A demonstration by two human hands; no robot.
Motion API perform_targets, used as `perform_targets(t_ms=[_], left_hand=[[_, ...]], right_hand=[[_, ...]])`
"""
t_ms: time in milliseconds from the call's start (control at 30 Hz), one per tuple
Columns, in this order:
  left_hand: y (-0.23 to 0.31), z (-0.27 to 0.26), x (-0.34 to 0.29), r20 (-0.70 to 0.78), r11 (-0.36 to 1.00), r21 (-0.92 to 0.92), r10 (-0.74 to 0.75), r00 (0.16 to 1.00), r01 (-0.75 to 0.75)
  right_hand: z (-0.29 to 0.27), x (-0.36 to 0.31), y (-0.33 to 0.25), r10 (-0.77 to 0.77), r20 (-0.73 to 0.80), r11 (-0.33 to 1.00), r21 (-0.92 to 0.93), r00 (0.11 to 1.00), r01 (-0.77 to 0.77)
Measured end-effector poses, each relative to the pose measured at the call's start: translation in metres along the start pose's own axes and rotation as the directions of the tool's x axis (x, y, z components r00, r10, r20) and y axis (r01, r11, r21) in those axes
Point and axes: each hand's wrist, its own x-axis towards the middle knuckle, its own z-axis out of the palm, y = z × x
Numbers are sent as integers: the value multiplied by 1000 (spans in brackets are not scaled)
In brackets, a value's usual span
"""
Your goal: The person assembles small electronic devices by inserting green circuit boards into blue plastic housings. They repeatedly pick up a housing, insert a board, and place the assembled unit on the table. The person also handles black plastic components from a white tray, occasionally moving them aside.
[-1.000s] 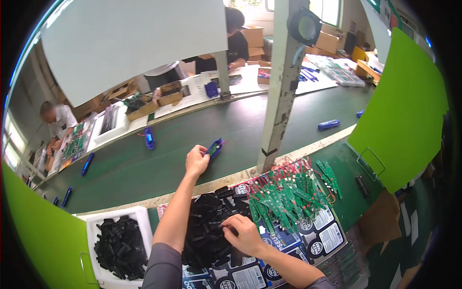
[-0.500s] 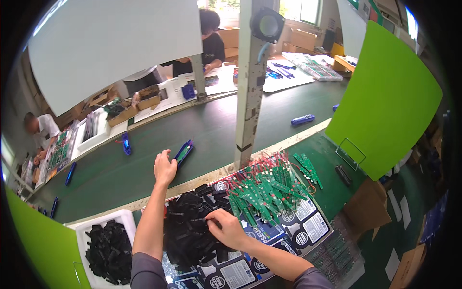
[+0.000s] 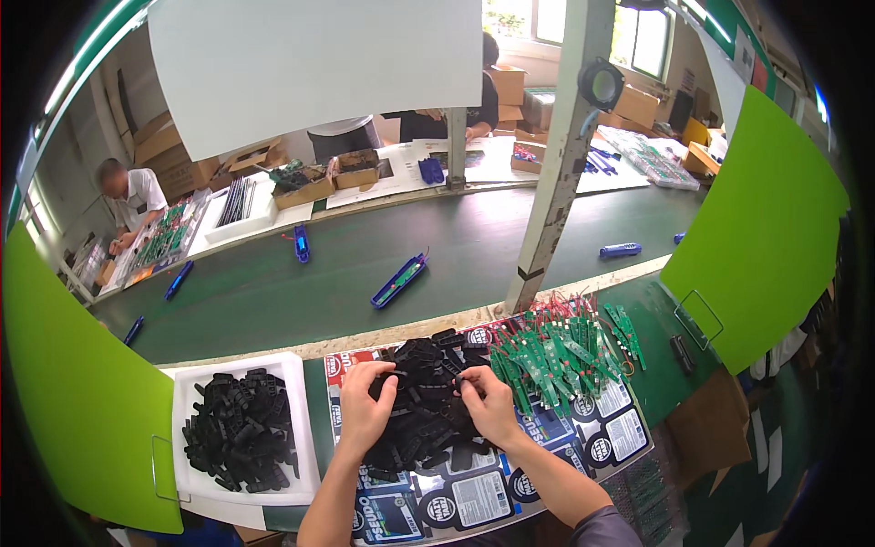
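The left hand (image 3: 369,401) and right hand (image 3: 489,403) are both at the pile of black parts (image 3: 427,421), which lies on a printed sheet (image 3: 474,500) around the middle of the table (image 3: 654,314). The right hand is narrow, its thumb and forefinger brought together on a small black part (image 3: 458,384) at the pile's right side; that part is too small and covered to tell which way it points. The left hand curves over the pile's left side, thumb and forefinger a little apart; whether it holds anything cannot be told. The loose parts in the pile lie with their long axes in many directions. Beyond the table's far edge, an open blue casing (image 3: 399,281) with a green board inside lies slantwise on the dark belt (image 3: 492,228), its long axis running from the belt's near edge toward its far edge and rightward, the wired end pointing far right. Right of the pile, the heap of green strips (image 3: 556,360) has its red wires mostly toward the table's far edge. A white tray (image 3: 306,415) of more black parts sits toward the table's left end.
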Motion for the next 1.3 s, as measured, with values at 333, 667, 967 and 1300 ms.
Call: perform_targets(t_ms=[333, 667, 967, 1300], left_hand=[[-7, -10, -23, -79, 999, 36, 26, 997, -24], [-18, -4, -25, -118, 1000, 22, -6, 993, 9], [-22, 1, -26, -97, 999, 18, -47, 994, 49], [-19, 2, -26, -46, 994, -4, -107, 993, 107]], right_hand=[[-2, -2, 4, 14, 18, 1000, -22, 1000, -13], [0, -1, 5, 27, 20, 1000, -8, 999, -27], [-4, -1, -7, 37, 67, 996, -88, 997, -31], [-8, 1, -15, 14, 59, 994, -107, 998, -8]])
